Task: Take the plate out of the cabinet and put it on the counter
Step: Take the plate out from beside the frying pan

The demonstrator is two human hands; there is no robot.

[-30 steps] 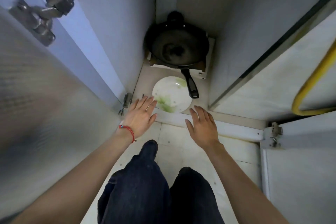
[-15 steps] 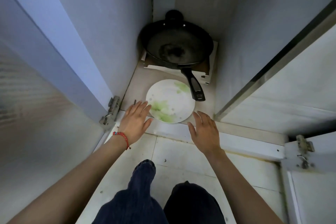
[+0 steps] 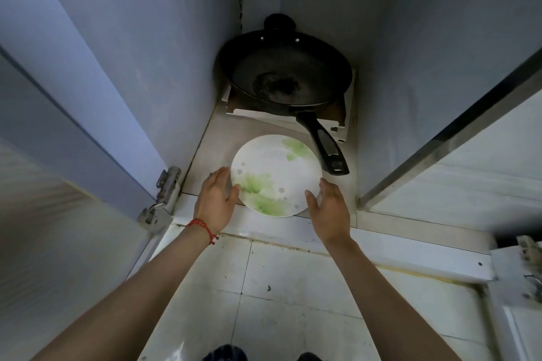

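Note:
A white plate [image 3: 275,167] with green blotches and small flower prints lies on the floor of the low cabinet [image 3: 217,146], its near rim at the cabinet's front lip. My left hand [image 3: 215,202], with a red string on the wrist, clasps the plate's left rim, thumb on top. My right hand [image 3: 328,211] holds the right rim the same way, its thumb lying over the edge. The fingers under the plate are hidden.
A black frying pan [image 3: 290,76] sits on a cardboard box at the back, its handle [image 3: 325,149] reaching just past the plate's right rim. Both cabinet doors stand open, with a metal hinge [image 3: 164,196] at the left. White floor tiles [image 3: 293,287] lie below my arms.
Both hands moved forward from the cabinet's front lip and closed around the plate's sides. My head came closer to the cabinet.

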